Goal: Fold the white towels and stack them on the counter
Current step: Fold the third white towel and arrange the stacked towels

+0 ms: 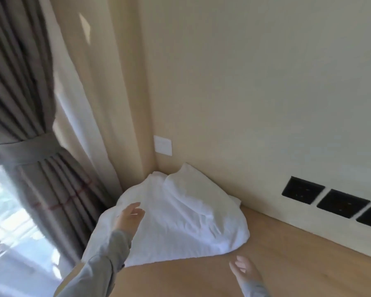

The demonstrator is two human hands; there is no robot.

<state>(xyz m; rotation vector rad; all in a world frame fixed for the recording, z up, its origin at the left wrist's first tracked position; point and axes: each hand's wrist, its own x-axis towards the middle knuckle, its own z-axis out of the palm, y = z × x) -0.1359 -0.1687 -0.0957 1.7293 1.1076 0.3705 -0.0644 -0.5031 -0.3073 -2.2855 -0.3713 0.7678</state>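
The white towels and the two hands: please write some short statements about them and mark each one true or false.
1. The white towels lie in an unfolded heap in the corner of the wooden counter. True.
2. The left hand grips a towel and lifts it. False: its fingers are straight, holding nothing.
3. The right hand is open over bare wood, apart from the towels. True.
4. The grey curtain hangs untied. False: a band ties it.
5. The black sockets are left of the towels. False: they are to the right.
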